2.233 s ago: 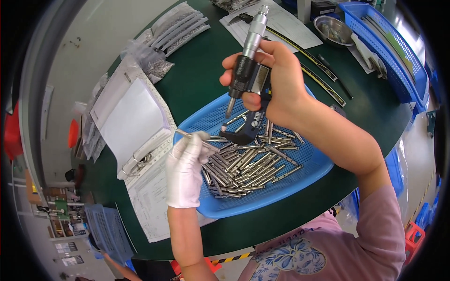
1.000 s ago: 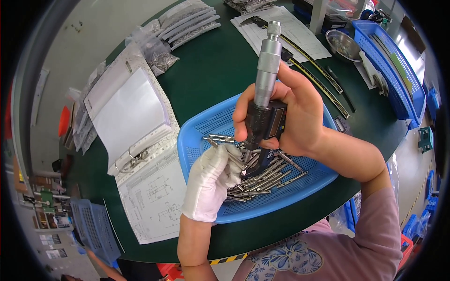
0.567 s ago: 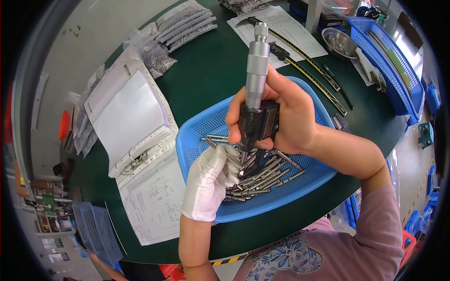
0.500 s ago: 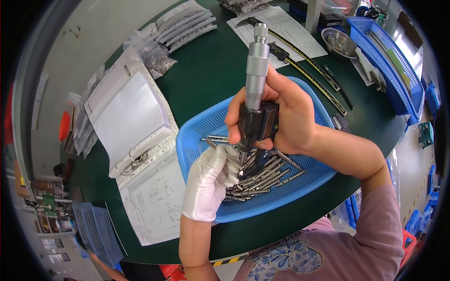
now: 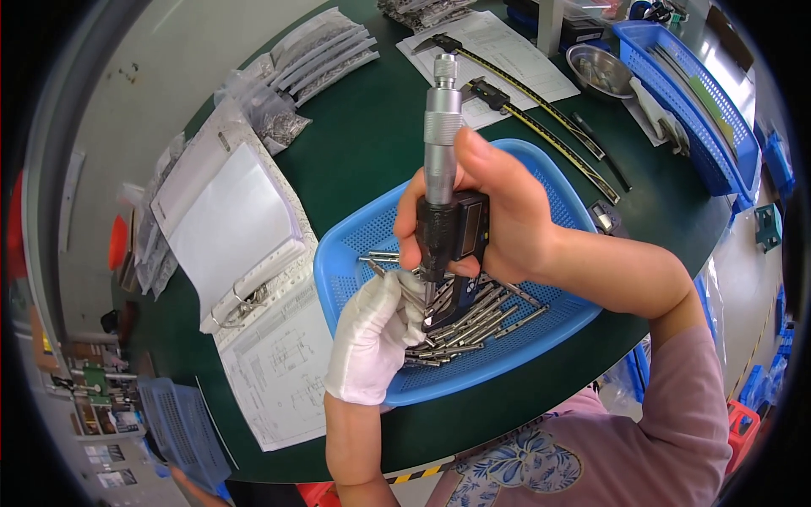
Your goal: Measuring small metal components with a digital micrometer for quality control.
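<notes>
White cotton glove on the left hand (image 5: 372, 334), pinching a metal pin (image 5: 425, 297) — held just under the micrometer (image 5: 445, 198). Right hand (image 5: 498, 220) clenched round its black body, long axis upright, thimble up — both over the blue basket (image 5: 557, 182) of pins.

Taking the open white binder (image 5: 224, 221) as the landmark: clear plastic bags (image 5: 272, 122) of small grey parts lie just beyond its far edge, and flat, long clear packets (image 5: 325, 52) fan out farther back. To its right, the digital micrometer (image 5: 449, 228) held upright carries a small dark rectangular screen (image 5: 473, 230) on its black body
</notes>
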The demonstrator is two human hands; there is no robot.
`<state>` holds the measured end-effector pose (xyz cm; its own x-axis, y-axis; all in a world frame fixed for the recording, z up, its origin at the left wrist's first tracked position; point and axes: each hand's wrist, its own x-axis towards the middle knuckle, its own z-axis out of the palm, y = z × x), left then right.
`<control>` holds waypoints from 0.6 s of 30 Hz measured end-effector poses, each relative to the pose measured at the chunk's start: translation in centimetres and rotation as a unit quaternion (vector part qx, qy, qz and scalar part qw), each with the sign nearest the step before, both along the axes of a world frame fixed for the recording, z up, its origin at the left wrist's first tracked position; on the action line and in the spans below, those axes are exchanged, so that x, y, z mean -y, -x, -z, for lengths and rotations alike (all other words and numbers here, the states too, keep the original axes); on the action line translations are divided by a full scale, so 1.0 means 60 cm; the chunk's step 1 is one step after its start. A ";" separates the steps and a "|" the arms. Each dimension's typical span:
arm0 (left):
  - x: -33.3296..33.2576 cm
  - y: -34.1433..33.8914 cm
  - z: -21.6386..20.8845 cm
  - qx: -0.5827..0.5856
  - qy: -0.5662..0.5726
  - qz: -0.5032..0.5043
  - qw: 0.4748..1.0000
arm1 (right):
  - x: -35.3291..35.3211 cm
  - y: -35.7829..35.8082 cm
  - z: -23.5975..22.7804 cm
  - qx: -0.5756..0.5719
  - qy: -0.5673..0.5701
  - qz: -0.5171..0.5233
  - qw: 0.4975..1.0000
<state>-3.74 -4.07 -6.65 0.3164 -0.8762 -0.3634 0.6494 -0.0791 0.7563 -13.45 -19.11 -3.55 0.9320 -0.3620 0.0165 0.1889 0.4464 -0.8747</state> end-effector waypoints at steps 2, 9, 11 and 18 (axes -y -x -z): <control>0.003 0.003 0.000 0.006 -0.004 -0.003 1.000 | 0.002 0.002 0.001 0.029 -0.071 -0.008 0.997; 0.003 0.005 -0.003 -0.031 -0.007 -0.011 0.999 | -0.001 -0.003 0.004 0.000 -0.052 0.009 0.999; -0.001 0.003 -0.004 -0.040 -0.002 -0.010 0.999 | -0.002 -0.003 0.004 0.002 -0.054 0.002 0.999; 0.001 0.004 0.002 -0.101 0.010 -0.033 0.994 | -0.003 0.000 0.005 0.008 -0.071 0.006 0.997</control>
<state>-3.98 -4.13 -6.77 0.2957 -0.8636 -0.4084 0.7920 -0.0174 0.6103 -13.47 -18.94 -3.87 0.9276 -0.3729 -0.0216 0.2079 0.5636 -0.7994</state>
